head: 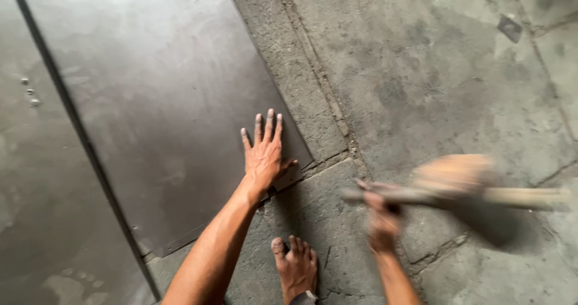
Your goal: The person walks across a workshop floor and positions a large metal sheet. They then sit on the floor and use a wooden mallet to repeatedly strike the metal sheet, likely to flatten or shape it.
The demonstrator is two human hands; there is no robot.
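Note:
My left hand (265, 151) lies flat, fingers spread, on the near right corner of a large grey metal sheet (162, 100) that rests on the floor. My right hand (381, 220) is closed around the handle of a wooden mallet (457, 181), which is blurred by motion and held out to the right, above the concrete floor. The mallet's head sits right of the sheet's corner, apart from it.
A second metal sheet (42, 190) lies to the left, beside the first, with a dark gap between them. My bare foot (295, 269) stands on the cracked concrete floor (433, 70) near the sheet's corner. A small square scrap (510, 28) lies far right.

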